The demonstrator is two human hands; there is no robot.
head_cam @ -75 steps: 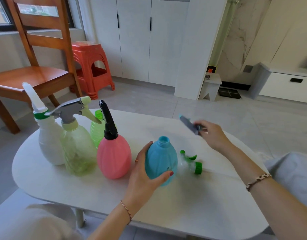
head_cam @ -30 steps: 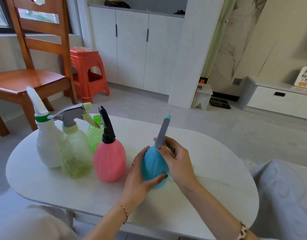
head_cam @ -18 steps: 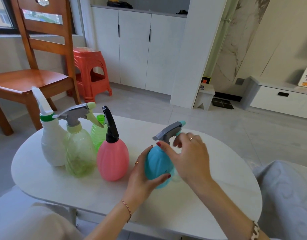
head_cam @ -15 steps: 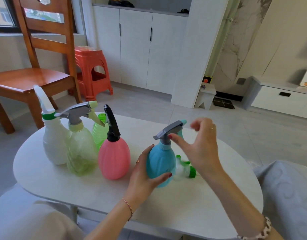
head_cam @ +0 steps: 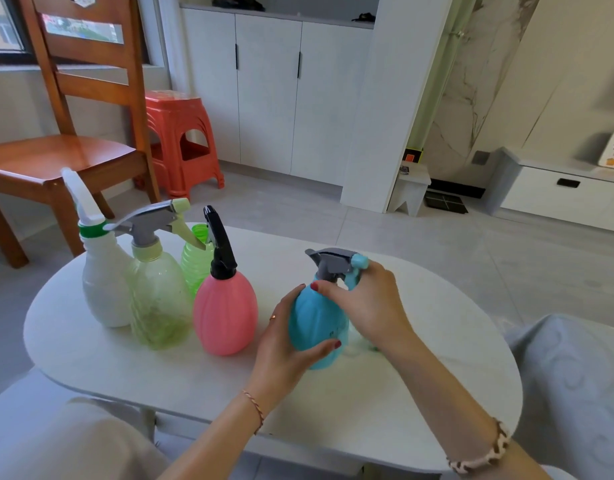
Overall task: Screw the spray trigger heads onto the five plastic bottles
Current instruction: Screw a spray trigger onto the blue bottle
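Blue bottle (head_cam: 314,327) stands upright with grey trigger head (head_cam: 333,263) on its neck — white (head_cam: 103,289), clear-green (head_cam: 160,299) and pink (head_cam: 226,310) bottles already capped; small green bottle (head_cam: 194,261) open.

Smooth, slightly glossy opaque plastic on blue bottle (head_cam: 314,327) and pink bottle (head_cam: 225,313). Translucent, cloudy plastic on pale green bottle (head_cam: 160,303). Matt white surface (head_cam: 420,393), faintly mottled. Varnished, glossy wood on far-left chair (head_cam: 56,157). Shiny red plastic stool (head_cam: 181,133).
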